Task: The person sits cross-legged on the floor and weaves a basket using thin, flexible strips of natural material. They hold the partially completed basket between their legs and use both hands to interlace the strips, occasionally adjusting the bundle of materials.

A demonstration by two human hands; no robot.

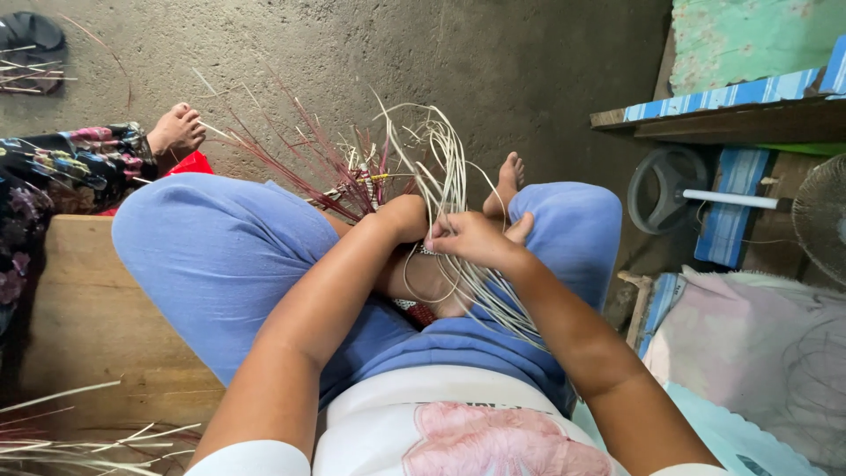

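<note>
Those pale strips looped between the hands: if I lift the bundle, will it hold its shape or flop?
Probably springy, not limp: the pale strips arch above the right hand in open loops without collapsing. Likely light, since thin strands stand free in the air. They may splay apart, as loose ends already fan out beside the red strips near the left hand.

Pale, smooth, slightly glossy cane strands (pixel 451 189) bend stiffly at centre frame, beside matt dark-red dyed reed strips (pixel 304 163). The soft blue cloth trousers (pixel 220 256) look matt. The bare brown wooden bench (pixel 84 326) at lower left is smooth-worn; the grey concrete floor (pixel 370 53) above is rough.
</note>
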